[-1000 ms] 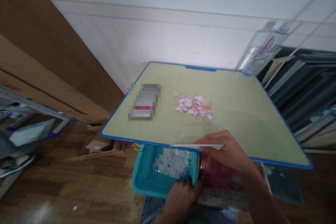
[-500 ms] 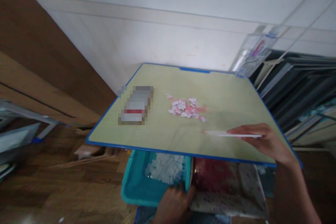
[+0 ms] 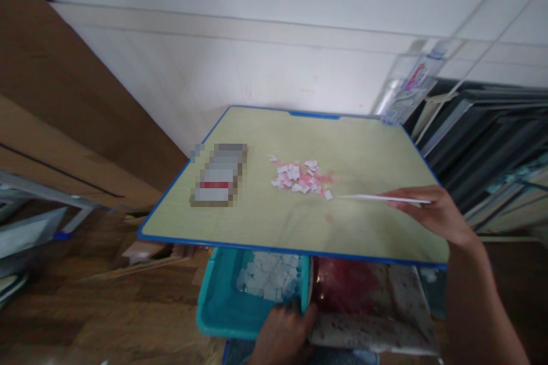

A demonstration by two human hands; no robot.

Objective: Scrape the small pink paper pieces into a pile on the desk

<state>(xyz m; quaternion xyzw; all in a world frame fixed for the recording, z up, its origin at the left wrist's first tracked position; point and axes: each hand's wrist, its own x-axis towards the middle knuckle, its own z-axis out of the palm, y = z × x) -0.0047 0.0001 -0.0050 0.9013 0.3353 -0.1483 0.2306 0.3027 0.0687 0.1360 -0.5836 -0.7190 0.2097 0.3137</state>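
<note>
My right hand (image 3: 428, 214) pinches a slim white stick (image 3: 363, 198) that tapers to the left. The stick's tip is above the small table (image 3: 372, 148), beside a loose pile of small white square pieces (image 3: 295, 174) with pink powdery smears around them. My left hand (image 3: 285, 331) is low in front, its fingers curled at the near right rim of a teal basin (image 3: 226, 319), where it meets a red-stained tray (image 3: 346, 322). What those fingers grip is hidden. Many more white squares (image 3: 269, 276) lie in the basin.
A pixelated phone-like object (image 3: 220, 177) lies on the table's left side. At its back right corner stands a clear plastic bottle (image 3: 411, 88). Dark panels (image 3: 492, 131) lean at the right, a brown board (image 3: 64, 97) at the left, and a white wall (image 3: 257, 57) behind.
My right hand and the stick have moved up and away from me, toward the lone square at the pile's right edge. A pink spot shows where the tip was. My left hand stays put.
</note>
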